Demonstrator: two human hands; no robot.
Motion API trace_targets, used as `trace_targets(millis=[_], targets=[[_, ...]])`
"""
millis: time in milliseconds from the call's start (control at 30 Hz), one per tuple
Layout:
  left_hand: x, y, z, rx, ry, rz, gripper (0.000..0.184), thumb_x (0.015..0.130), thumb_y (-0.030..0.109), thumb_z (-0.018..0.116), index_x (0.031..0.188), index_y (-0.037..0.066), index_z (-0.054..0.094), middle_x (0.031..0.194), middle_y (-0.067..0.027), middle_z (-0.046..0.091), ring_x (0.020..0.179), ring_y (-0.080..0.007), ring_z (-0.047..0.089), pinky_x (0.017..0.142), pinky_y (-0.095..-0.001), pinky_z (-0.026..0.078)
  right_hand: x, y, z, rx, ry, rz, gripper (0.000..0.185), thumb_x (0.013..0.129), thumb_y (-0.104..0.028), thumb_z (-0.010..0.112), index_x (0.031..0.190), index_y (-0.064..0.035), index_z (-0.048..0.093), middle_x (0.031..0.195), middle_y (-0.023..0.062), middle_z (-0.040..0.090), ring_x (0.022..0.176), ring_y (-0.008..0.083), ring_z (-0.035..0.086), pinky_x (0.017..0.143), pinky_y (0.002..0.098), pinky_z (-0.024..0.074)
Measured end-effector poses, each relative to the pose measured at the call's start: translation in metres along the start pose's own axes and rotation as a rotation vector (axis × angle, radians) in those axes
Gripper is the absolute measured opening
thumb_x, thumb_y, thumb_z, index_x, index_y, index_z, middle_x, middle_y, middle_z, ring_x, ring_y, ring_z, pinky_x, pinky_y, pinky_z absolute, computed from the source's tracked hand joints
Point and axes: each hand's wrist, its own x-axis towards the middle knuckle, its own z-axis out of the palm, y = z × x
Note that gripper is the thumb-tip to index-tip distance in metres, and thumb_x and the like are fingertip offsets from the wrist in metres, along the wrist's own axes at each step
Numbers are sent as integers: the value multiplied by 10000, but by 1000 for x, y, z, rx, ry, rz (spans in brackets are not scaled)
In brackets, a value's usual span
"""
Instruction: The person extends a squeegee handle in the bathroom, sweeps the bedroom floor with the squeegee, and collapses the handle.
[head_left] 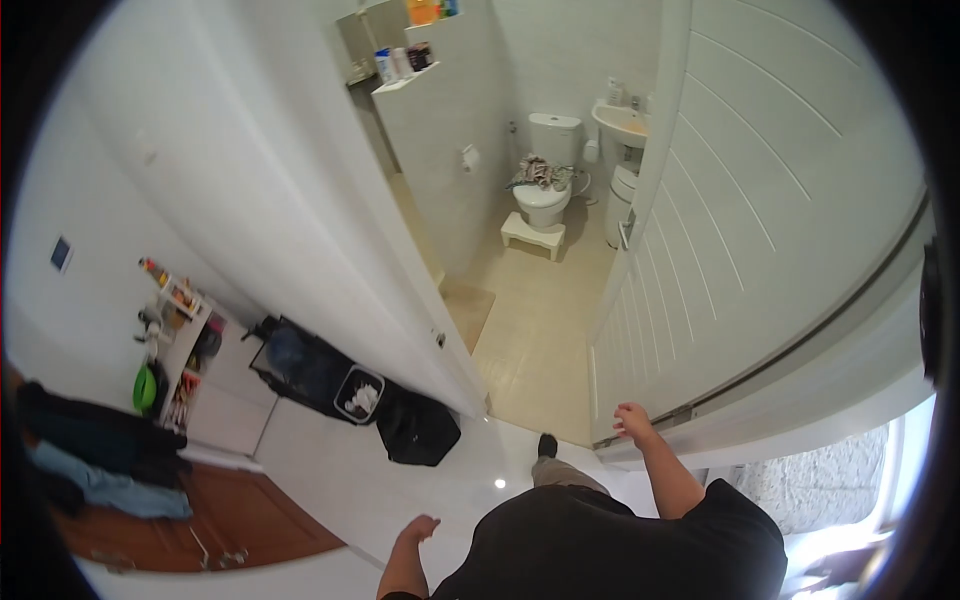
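My left hand (422,527) hangs low at my left side, its fingers loosely bent, with nothing in it. On the other side, my right hand (631,421) is raised in front of me near the bottom of the white door (740,190), fingers bent and slightly apart, also holding nothing. Whether it touches the door's edge I cannot tell. The door stands open into a bathroom, its metal handle (626,230) well beyond my right hand. My foot in a dark shoe (547,446) is at the threshold.
Inside are a toilet (545,205) with crumpled cloth (541,173) on it, a white footstool (532,236), a sink (622,123) and a mat (467,313). Left of the doorway stand a black bag (415,428) and a bin (359,394). Clothes (110,480) hang over a brown wooden door (270,525).
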Motion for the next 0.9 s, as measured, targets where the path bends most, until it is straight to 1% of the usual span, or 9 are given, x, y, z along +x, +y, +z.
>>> trace_targets(millis=[133, 167, 233, 333, 400, 467, 633, 767, 900], targets=[[-16, 148, -101, -263, 165, 327, 559, 900, 424, 556, 1287, 25, 494, 1211, -156, 576, 1026, -289, 610, 808, -444, 498, 67, -40, 24, 256, 155, 24, 546, 853, -141, 542, 1356, -14, 374, 1136, 136, 546, 820, 246, 626, 629, 367, 531], [-4, 182, -113, -297, 196, 414, 654, 866, 419, 605, 1284, -65, 467, 1099, -206, 632, 862, -270, 661, 729, -373, 522, 80, -59, 29, 279, 191, 29, 566, 856, -125, 539, 1376, -23, 340, 1184, 149, 515, 815, 247, 620, 619, 378, 528], [6, 252, -127, -349, 167, 416, 645, 866, 416, 608, 1283, -57, 472, 1098, -198, 636, 882, -275, 659, 737, -372, 525, 109, -97, 31, 346, 247, 23, 572, 854, -126, 541, 1378, -22, 337, 1187, 151, 513, 807, 244, 616, 616, 377, 527], [14, 351, -147, -181, 13, 406, 612, 862, 415, 612, 1248, -51, 516, 1094, -201, 643, 924, -274, 653, 762, -382, 528, 150, -154, 22, 456, 368, -29, 553, 851, -129, 545, 1356, -15, 349, 1170, 155, 516, 799, 240, 610, 606, 374, 524], [76, 382, -165, 126, 132, 580, 561, 858, 408, 615, 1186, -46, 573, 1086, -210, 650, 931, -266, 654, 780, -383, 528, 175, -175, 11, 495, 448, -59, 530, 850, -132, 547, 1332, -9, 364, 1150, 157, 519, 798, 238, 607, 599, 373, 521], [93, 415, -187, 158, 134, 657, 518, 850, 402, 618, 1121, -39, 616, 1052, -208, 666, 881, -263, 667, 780, -375, 529, 209, -183, -9, 676, 408, -53, 453, 845, -132, 550, 1256, -6, 406, 1092, 155, 523, 804, 252, 599, 600, 384, 516], [107, 504, -283, -61, 112, 414, 471, 851, 356, 604, 1103, -42, 615, 992, -160, 683, 831, -258, 676, 732, -414, 539, 244, -205, -17, 1027, 464, 157, 383, 844, -143, 554, 1185, 1, 456, 1060, 159, 515, 823, 287, 584, 609, 401, 513], [169, 547, -358, -121, 102, 250, 436, 867, 300, 559, 1139, -40, 591, 1047, -160, 668, 855, -274, 678, 718, -454, 535, 258, -213, 2, 921, 581, 133, 407, 847, -154, 554, 1208, 3, 454, 1076, 160, 509, 852, 292, 585, 622, 400, 516], [214, 614, -426, -155, 112, 318, 410, 872, 280, 536, 1114, -45, 601, 1027, -169, 668, 836, -271, 682, 685, -441, 541, 301, -217, 10, 798, 614, 224, 427, 856, -162, 541, 1248, -18, 454, 1117, 146, 517, 875, 287, 594, 650, 411, 519]])
